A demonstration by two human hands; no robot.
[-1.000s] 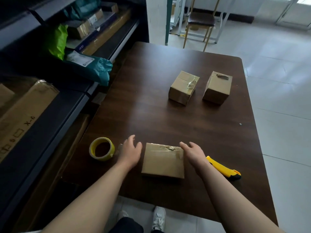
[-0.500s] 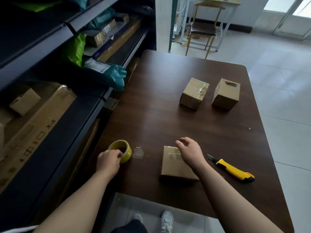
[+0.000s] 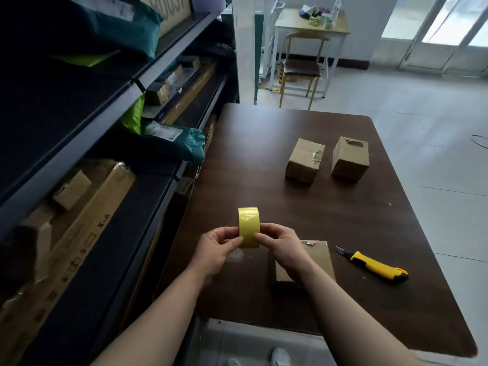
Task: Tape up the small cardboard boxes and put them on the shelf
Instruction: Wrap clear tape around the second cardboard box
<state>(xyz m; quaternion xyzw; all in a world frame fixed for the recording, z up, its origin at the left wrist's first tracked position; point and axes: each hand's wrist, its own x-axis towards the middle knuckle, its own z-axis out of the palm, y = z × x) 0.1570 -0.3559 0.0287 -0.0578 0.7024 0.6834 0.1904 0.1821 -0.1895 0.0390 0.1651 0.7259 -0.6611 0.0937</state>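
Note:
A yellow tape roll (image 3: 248, 225) is held upright on edge above the near part of the dark wooden table (image 3: 266, 165). My left hand (image 3: 217, 249) grips its left side and my right hand (image 3: 284, 247) pinches its right side. A flat small cardboard box (image 3: 317, 260) lies on the table just behind and under my right wrist, partly hidden by it. Two more small cardboard boxes stand farther back: one (image 3: 303, 159) with tape scraps on top, the other (image 3: 350, 159) to its right. The dark metal shelf (image 3: 148, 202) runs along the left.
A yellow utility knife (image 3: 376, 266) lies on the table right of the near box, blade out and pointing left. The shelf holds long cartons (image 3: 76, 233), a small box (image 3: 71, 190) and teal (image 3: 179, 143) and green (image 3: 133, 116) mailer bags. A chair (image 3: 301, 72) and a desk (image 3: 311, 25) stand beyond the table.
My left hand has lifted the tape roll off the table. My right hand left the near box and came over to the roll. The view has tilted up and left.

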